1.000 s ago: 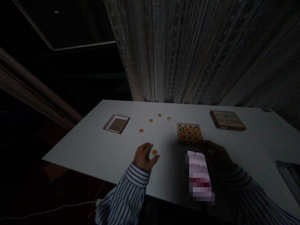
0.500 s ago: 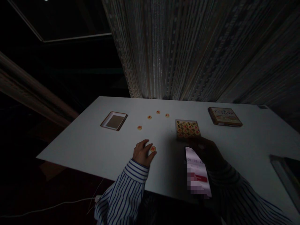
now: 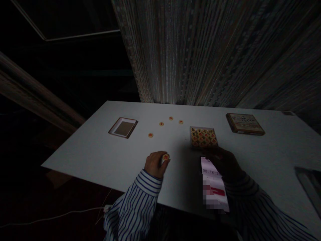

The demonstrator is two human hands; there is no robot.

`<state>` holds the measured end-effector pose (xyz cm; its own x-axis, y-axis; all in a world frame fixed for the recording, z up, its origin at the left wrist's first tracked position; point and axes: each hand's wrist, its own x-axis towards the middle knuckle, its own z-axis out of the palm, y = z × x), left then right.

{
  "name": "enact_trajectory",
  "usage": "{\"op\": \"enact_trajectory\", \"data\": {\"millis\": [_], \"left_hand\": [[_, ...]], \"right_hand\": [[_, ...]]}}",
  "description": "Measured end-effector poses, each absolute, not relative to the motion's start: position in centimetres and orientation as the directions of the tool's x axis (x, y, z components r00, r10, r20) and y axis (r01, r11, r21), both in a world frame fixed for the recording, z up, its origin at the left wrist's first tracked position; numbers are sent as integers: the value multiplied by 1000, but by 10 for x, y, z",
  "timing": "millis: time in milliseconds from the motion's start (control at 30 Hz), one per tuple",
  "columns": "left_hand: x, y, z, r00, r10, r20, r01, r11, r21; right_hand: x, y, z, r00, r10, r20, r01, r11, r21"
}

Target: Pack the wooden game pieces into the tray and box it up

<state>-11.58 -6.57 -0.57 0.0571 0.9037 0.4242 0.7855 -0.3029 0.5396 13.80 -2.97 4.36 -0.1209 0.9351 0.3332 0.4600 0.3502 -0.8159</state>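
My left hand [image 3: 155, 164] pinches a round wooden game piece [image 3: 165, 156] with a red mark, just above the white table [image 3: 100, 157]. My right hand [image 3: 225, 164], dark in shadow, holds a lit phone [image 3: 213, 182] upright near the table's front edge. Just beyond the phone lies an open box of game pieces [image 3: 203, 137], packed in rows. Several loose pieces lie further back: one [image 3: 150, 135] on the left, then a piece [image 3: 161, 124], another piece [image 3: 171, 118] and a last piece [image 3: 181, 122].
An empty box tray [image 3: 123, 127] lies at the back left. A printed box lid [image 3: 245, 123] lies at the back right. A curtain hangs behind the table. A white cable [image 3: 50, 217] runs over the dark floor at the left.
My left hand has closed round the game piece and lifted it slightly off the table. The right hand keeps holding the phone.
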Motion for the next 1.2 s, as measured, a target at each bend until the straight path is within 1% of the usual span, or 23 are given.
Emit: {"op": "enact_trajectory", "data": {"millis": [67,167,300,400,533,733,933,1200], "left_hand": [[-112,-68,-5,-11,905,425,770,-263,581],[-106,-70,-5,-92,913,397,705,-222,674],[-100,-70,-3,-174,938,298,503,-176,846],[-94,-69,8,-211,946,247,390,-150,909],[-87,-67,27,-211,948,238,346,-155,925],[-78,-55,44,-145,968,206,264,-163,951],[-61,-39,55,-100,975,197,208,-173,963],[-33,-11,65,-50,980,193,97,-188,977]], "right_hand": [[139,-30,44,-140,939,315,466,343,-816],[139,-29,45,-142,932,334,472,360,-805],[139,-29,45,-116,926,359,477,369,-798],[139,-30,47,-109,929,354,498,360,-789],[140,-31,51,-79,932,354,528,340,-778],[144,-30,53,-46,920,389,532,352,-770],[151,-29,46,-11,928,371,511,324,-796],[155,-26,43,64,911,407,449,338,-827]]}}
